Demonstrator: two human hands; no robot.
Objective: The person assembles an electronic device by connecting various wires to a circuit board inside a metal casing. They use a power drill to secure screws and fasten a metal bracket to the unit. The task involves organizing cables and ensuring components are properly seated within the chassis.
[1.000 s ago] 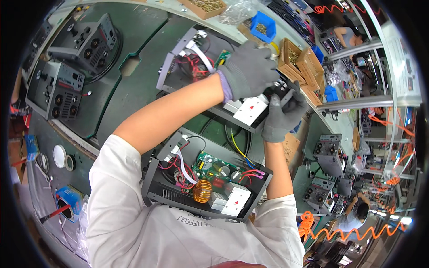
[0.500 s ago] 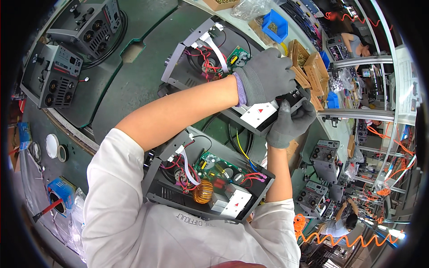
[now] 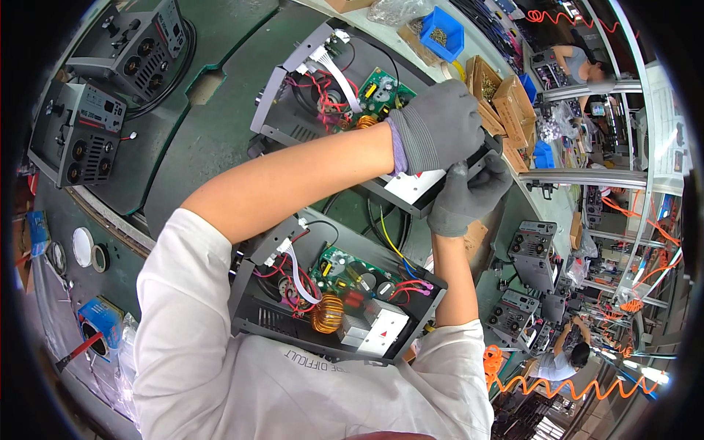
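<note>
My left hand [image 3: 442, 126], in a grey glove with a purple cuff, is closed over the right end of a dark open-topped metal chassis [image 3: 400, 193]. What its fingers hold is hidden. Just below it, my gloved right hand [image 3: 469, 196] grips the edge of the black end panel [image 3: 484, 152], thumb up. A white metal plate [image 3: 419, 186] with a red triangle shows partly beneath the left wrist. In the same chassis group lies a green circuit board [image 3: 381, 92] with red wires. Nearest my body, a second open chassis [image 3: 271, 323] holds a copper coil [image 3: 327, 314] and heatsink.
Two finished-looking grey machines [image 3: 88, 136] stand at the left. Cardboard boxes [image 3: 513, 110] and a blue bin [image 3: 442, 35] of small parts line the far right bench. An orange coiled hose [image 3: 565, 392] hangs at lower right. Two other people work further off.
Both chassis appear slightly further left in the picture. My left hand has turned a little over the panel, and my right hand's fingers have drawn in closer beneath it.
</note>
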